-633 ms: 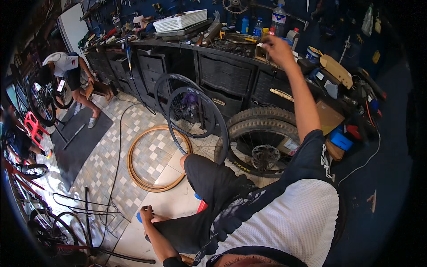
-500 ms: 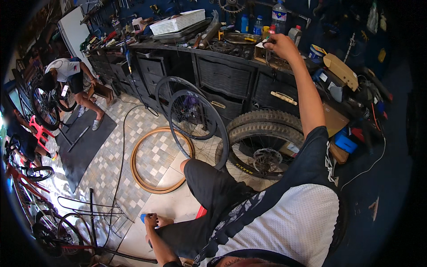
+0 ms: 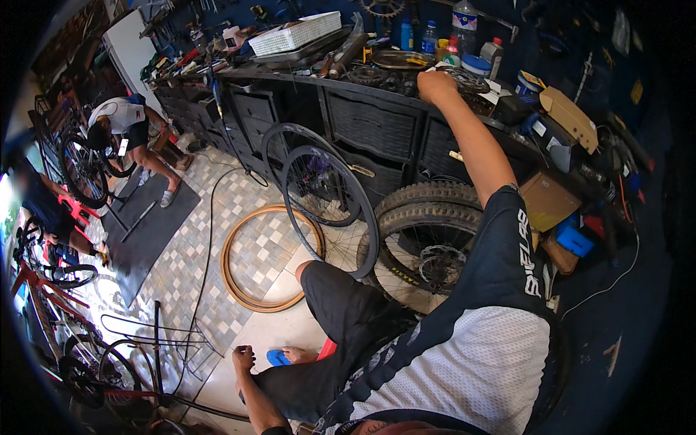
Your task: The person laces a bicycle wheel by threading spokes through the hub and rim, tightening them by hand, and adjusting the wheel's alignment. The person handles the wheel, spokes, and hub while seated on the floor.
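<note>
My right arm stretches out to the cluttered workbench. At its front edge is my right hand, fingers curled closed; whatever they hold is hidden behind the hand. Dark metal parts lie just left of it, and a tub with a blue lid stands behind. Low beside my left knee hangs my left hand, its fingers curled in; I cannot make out anything inside them. Near it, a blue flip-flop shows at my foot.
Two bare bicycle wheels lean by the drawers, beside knobby-tyred wheels. Tan-edged tyres lie on the tiles, with a black hose nearby. Another person bends beside a bicycle at far left; bike frames crowd the left.
My right hand has come down and left, from above the bench to its front edge. My left hand has shifted slightly away from my foot, uncovering the flip-flop. The view has moved a little.
</note>
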The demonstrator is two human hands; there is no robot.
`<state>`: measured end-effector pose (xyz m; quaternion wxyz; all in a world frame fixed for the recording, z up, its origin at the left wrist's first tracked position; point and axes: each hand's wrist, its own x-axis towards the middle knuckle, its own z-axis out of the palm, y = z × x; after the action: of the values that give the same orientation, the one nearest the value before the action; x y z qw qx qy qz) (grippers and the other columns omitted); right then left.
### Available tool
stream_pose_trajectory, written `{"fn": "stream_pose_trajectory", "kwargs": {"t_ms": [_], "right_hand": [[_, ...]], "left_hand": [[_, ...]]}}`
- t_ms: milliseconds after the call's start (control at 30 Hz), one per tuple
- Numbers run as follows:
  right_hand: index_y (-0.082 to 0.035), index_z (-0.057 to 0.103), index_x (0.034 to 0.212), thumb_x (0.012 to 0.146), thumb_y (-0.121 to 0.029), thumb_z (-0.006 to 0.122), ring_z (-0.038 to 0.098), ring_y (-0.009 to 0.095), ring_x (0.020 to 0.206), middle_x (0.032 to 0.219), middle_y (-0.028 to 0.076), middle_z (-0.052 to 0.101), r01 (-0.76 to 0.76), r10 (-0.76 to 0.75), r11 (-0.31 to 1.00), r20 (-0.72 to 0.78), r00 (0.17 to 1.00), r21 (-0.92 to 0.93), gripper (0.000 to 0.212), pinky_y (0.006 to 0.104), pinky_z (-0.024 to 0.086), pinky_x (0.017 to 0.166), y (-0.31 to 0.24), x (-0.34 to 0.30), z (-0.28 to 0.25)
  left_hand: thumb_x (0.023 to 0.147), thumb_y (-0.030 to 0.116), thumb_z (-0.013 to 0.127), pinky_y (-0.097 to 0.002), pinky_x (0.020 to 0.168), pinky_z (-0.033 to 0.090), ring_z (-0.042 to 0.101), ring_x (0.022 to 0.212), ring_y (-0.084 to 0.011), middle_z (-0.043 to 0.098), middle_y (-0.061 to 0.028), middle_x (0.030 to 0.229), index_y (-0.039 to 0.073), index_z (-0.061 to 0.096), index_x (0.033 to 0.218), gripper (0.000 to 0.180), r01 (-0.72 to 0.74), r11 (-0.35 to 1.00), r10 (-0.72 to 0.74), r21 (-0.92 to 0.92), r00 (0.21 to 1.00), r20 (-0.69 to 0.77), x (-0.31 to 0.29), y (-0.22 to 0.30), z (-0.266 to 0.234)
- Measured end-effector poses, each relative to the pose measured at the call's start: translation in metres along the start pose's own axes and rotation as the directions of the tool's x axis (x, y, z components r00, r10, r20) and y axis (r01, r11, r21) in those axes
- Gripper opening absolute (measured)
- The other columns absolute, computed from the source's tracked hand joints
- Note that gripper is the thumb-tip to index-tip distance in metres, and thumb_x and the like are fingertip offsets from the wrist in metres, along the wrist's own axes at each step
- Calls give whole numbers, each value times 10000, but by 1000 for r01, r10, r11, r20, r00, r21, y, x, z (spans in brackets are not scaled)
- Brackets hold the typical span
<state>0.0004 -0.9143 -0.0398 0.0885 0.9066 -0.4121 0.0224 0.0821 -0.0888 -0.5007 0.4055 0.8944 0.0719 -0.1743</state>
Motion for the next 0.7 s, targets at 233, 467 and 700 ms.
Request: {"fn": "stream_pose_trajectory", "kwargs": {"t_ms": [233,467,700], "right_hand": [[-18,743,1265,954,-177,700,698,387,1222,1332,213,715,-10,12,995,-25,1000,95,352,493,577,1005,8,5,-18],[-94,787,1213,990,-434,713,769,324,932,1041,162,796,288,-119,921,-516,848,262,413,461,586,828,15,-14,-50],[-74,785,1178,956,-452,745,709,253,789,875,140,746,573,-403,599,-409,819,559,441,404,555,726,-66,-134,-16]], "left_hand": [[977,214,686,-345,462,545,716,594,-214,737,-154,775,-56,685,1084,291,7,997,-7,-75,1000,12,5,-3,5],[965,265,675,-338,499,541,713,628,-203,739,-147,792,-39,711,1067,322,-27,999,28,-21,998,48,16,-9,11],[988,222,681,-349,611,586,731,671,-220,751,-165,812,-41,713,1053,273,-98,993,98,-62,995,4,4,0,19]]}}
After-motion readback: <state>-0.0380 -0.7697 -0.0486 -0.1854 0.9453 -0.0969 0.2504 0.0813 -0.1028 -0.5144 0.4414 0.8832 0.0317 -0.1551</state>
